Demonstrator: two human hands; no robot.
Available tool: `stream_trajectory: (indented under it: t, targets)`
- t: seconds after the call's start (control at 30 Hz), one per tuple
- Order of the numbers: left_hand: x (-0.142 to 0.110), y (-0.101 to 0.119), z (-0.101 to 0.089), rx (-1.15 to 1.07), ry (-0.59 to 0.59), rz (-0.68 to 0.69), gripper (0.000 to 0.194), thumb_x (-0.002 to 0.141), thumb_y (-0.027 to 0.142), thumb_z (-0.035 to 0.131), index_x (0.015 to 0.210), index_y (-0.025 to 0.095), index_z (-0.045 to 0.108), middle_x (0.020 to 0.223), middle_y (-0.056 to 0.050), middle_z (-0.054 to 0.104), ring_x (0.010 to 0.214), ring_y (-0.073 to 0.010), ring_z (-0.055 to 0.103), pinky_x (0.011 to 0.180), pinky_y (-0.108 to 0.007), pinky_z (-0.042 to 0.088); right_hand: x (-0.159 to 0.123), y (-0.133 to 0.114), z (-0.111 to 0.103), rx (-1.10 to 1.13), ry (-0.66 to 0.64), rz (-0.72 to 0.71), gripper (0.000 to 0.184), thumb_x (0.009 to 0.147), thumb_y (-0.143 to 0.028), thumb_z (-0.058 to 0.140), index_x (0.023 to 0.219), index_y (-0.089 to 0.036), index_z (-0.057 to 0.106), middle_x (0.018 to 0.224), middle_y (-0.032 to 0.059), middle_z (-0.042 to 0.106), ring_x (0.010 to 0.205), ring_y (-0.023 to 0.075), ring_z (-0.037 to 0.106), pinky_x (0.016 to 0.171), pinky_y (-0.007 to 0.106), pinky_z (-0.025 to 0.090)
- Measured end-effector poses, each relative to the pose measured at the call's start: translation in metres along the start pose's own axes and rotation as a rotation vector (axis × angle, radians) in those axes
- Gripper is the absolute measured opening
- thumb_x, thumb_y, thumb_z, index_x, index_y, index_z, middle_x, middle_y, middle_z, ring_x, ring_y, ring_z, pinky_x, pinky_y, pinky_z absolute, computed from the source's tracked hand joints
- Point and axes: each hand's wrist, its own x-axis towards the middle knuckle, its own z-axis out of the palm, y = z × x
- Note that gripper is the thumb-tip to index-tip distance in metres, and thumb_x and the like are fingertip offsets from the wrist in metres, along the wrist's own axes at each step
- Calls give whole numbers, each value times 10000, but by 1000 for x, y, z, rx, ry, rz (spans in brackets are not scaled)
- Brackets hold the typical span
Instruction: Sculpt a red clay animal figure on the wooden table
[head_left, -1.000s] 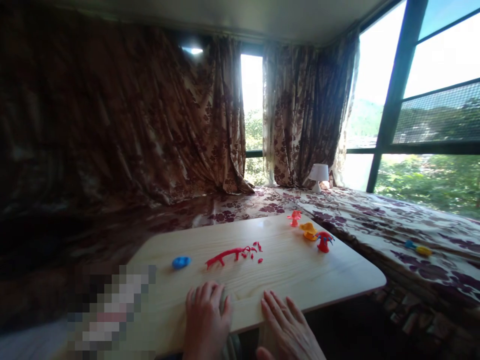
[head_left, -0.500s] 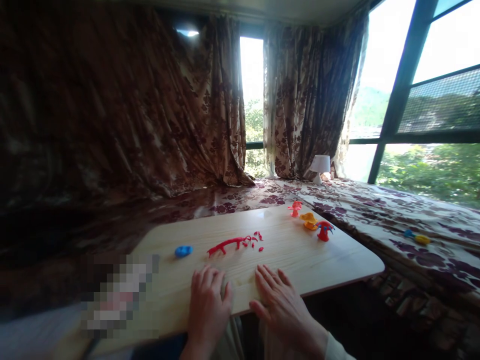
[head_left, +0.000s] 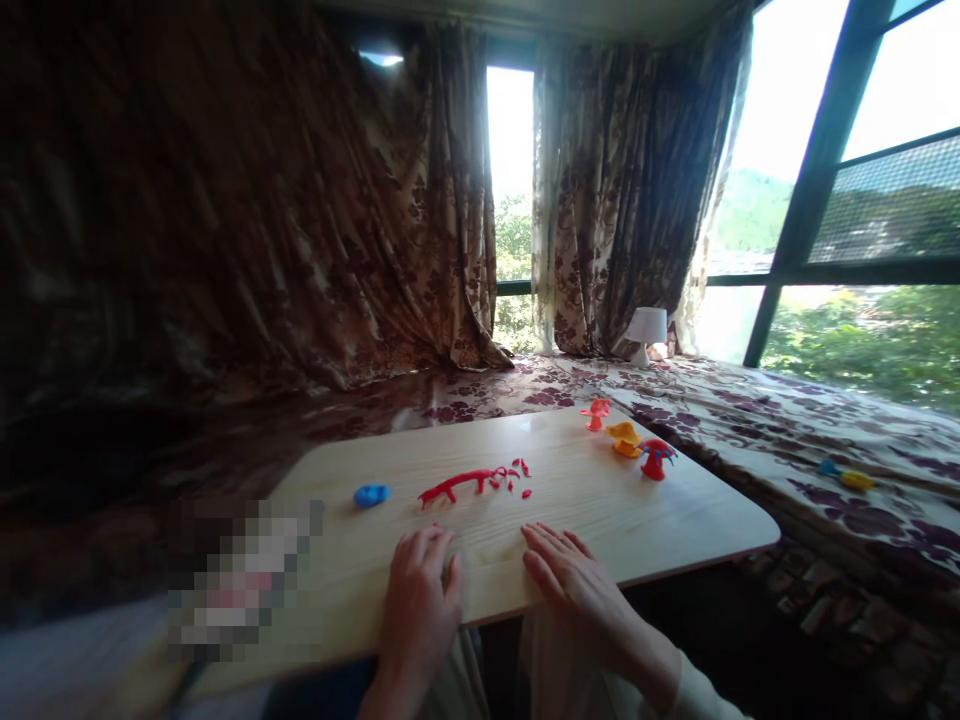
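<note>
My left hand (head_left: 422, 585) lies low over the near part of the wooden table, fingers bent a little and thumb apart. A tiny red bit (head_left: 436, 525) shows at its fingertips; what lies under the fingers is hidden. To its right, my right hand (head_left: 574, 580) rests at the table's near edge, fingers stretched out and nothing seen in it. Beyond both hands lies a red branch-shaped piece of modelling clay (head_left: 459, 482), with several small red clay bits (head_left: 526, 494) around its right end. A blue clay lump (head_left: 371, 495) sits to the left.
Toward the table's (head_left: 697, 525) right corner stand a pink clay figure (head_left: 596, 413), a yellow one (head_left: 624, 440) and a red one with blue parts (head_left: 656, 460). A blurred-out object (head_left: 251, 580) lies at left. A white lamp (head_left: 646, 328) stands behind, by the curtains.
My right hand has shifted slightly right and its thumb has drawn in toward the fingers. The small red bit now shows at my left fingertips. The view has shifted slightly.
</note>
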Motion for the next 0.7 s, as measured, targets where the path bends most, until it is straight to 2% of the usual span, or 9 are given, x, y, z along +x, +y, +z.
stream_trajectory:
  t: [0.07,0.17,0.27,0.37,0.47,0.57,0.7]
  targets:
    - [3,-2,1,-45,15,-18,257,826,188,439,979,138,639,986,-105,626,943,-233,606,853,-400,518,5,7,-11,138,7,24,509,942,-387,282,1284,-95,522,1338,131,512,1300,254,388,1088,476,268]
    - [10,-4,2,-107,36,-34,263,837,157,398,934,141,642,943,-91,637,891,-200,633,799,-335,540,7,20,-21,196,25,37,522,953,-372,221,1276,-103,531,1307,124,548,1254,224,454,1061,411,347]
    - [17,0,3,-146,35,-16,264,834,138,393,909,156,646,921,-78,643,872,-191,630,797,-335,534,1,31,-22,206,71,59,501,948,-361,240,1257,-111,546,1274,137,574,1255,243,445,1060,446,337]
    - [20,14,4,-164,-4,45,251,812,122,430,905,180,656,921,-66,643,907,-210,599,848,-393,502,-14,36,-17,74,99,-15,395,883,-236,382,1207,-141,587,1260,123,576,1284,263,382,1059,455,321]
    - [19,31,7,-172,-65,113,259,799,103,453,897,202,672,922,-58,646,997,-245,549,915,-464,447,-25,32,-10,-142,118,-116,469,786,-67,407,1194,-206,592,1195,82,591,1234,233,417,1025,397,356]
    - [18,46,10,-174,-116,155,263,805,106,463,912,204,682,935,-64,647,1081,-272,499,959,-505,396,-26,22,-8,-261,145,-108,481,764,-37,423,1165,-232,605,1103,72,606,1146,222,471,975,357,386]
    - [19,57,13,-182,-155,165,277,804,101,480,945,220,687,955,-51,646,1112,-261,484,1010,-511,336,-20,10,-10,-317,130,-114,464,792,-30,417,1136,-263,624,1019,57,611,1018,202,520,907,322,410]
